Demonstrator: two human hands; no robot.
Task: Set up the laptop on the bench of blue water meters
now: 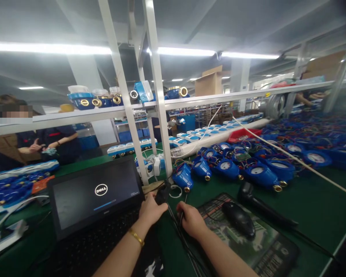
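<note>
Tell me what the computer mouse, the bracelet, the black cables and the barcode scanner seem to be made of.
Computer mouse: probably glossy black plastic; its smooth shell catches highlights.
Bracelet: polished gold-coloured metal, judging by its glints; whether real gold, I can't tell.
Black cables: likely rubber or plastic sheathing, given their smooth bends.
Barcode scanner: apparently black plastic, with soft sheen.

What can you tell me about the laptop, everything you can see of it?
The laptop is black and looks plastic, standing open on the green bench top to the left of the hands, its lid leaning back. The lit screen shows a white ringed DELL logo above a partly filled blue progress bar. The keyboard is dim. The left forearm crosses in front of its right side; whether they touch cannot be told.
</note>
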